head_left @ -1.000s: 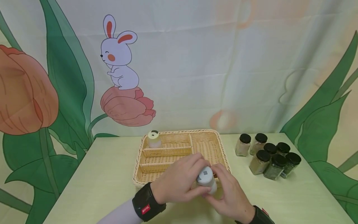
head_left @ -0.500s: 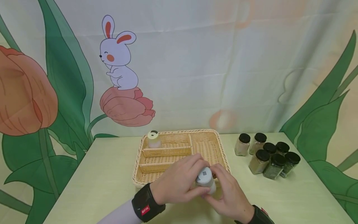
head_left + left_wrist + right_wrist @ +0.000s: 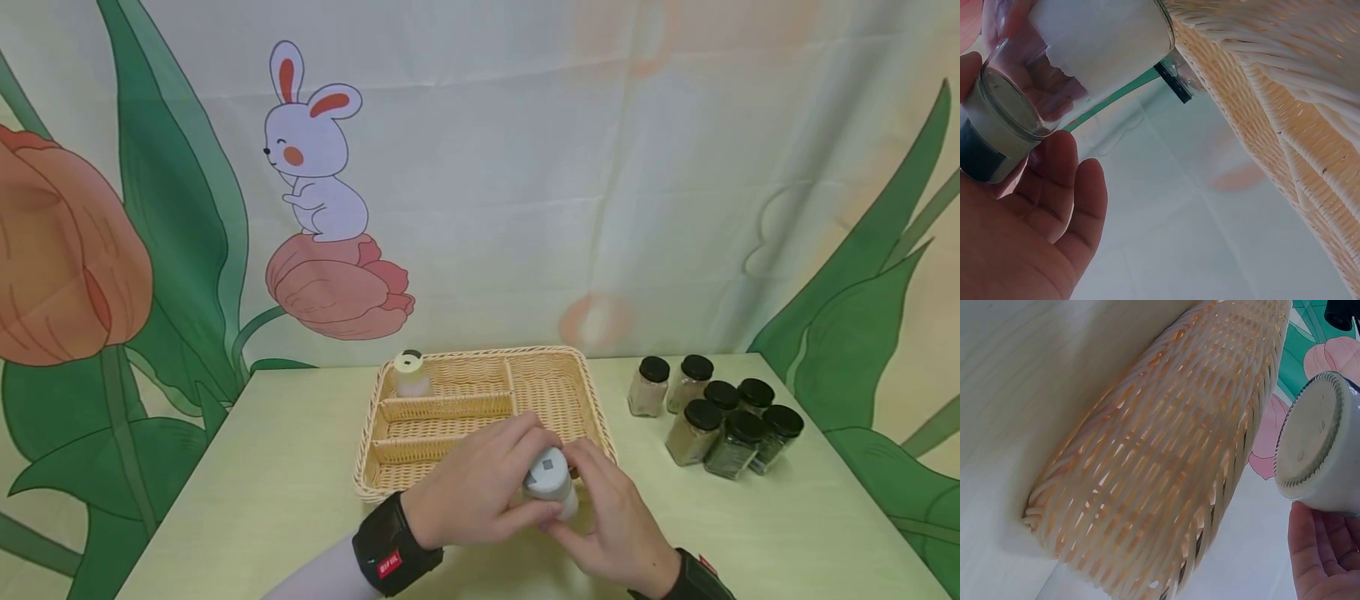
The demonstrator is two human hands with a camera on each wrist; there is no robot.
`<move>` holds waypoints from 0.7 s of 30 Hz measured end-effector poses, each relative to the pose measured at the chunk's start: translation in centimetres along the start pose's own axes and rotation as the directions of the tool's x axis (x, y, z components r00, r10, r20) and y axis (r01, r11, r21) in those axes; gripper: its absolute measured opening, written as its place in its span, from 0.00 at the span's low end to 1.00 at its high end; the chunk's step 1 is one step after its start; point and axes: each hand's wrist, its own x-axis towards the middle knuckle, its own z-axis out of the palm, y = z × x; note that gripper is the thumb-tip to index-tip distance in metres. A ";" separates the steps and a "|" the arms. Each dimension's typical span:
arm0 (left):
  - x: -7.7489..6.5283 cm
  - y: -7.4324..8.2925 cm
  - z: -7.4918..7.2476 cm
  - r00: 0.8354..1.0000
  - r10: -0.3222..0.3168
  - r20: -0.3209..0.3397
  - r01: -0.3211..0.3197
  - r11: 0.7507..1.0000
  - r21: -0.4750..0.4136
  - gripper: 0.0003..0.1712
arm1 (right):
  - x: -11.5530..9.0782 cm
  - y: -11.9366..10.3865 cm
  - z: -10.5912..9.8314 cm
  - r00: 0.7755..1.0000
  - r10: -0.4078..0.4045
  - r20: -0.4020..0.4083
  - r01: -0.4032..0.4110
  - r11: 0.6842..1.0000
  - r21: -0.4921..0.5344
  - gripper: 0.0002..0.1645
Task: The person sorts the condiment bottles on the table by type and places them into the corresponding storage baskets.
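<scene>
Both hands hold one glass jar (image 3: 550, 477) in front of the basket. Its lid is pale with a dark square mark, and white powder shows through the glass in the left wrist view. The left hand (image 3: 476, 487) pinches the lid (image 3: 1007, 134) between thumb and fingers. Lower down, the right hand (image 3: 618, 527) grips the jar's body, fingers on the far side and thumb on the near side. The right wrist view shows the jar's ridged base (image 3: 1313, 434) tilted toward the camera. The hands hide much of the jar's side in the head view.
A divided wicker basket (image 3: 450, 405) stands just beyond the hands. In its back left compartment is a jar with a pale yellow lid (image 3: 411, 375). Several black-lidded spice jars (image 3: 693, 433) cluster on the table's right. A printed curtain (image 3: 480, 208) hangs behind.
Both hands keep their hold on the jar with no clear motion. Only the head view has shifted very slightly.
</scene>
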 end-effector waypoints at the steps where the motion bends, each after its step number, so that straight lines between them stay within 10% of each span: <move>1: 0.0 0.0 0.0 1.000 -0.002 0.001 0.002 1.000 -0.002 0.28 | 0.0 0.0 0.0 1.000 0.000 0.000 0.000 1.000 0.001 0.37; 12: -0.9 -0.8 -0.6 0.999 -0.039 -0.014 0.039 0.999 0.015 0.37 | 0.1 0.2 0.1 1.000 -0.020 -0.017 0.020 1.000 -0.013 0.33; 21: -4.1 -2.3 -1.7 0.981 -0.188 0.047 0.183 0.979 0.092 0.45 | 0.3 0.1 0.0 0.999 -0.030 -0.034 0.029 0.999 -0.026 0.37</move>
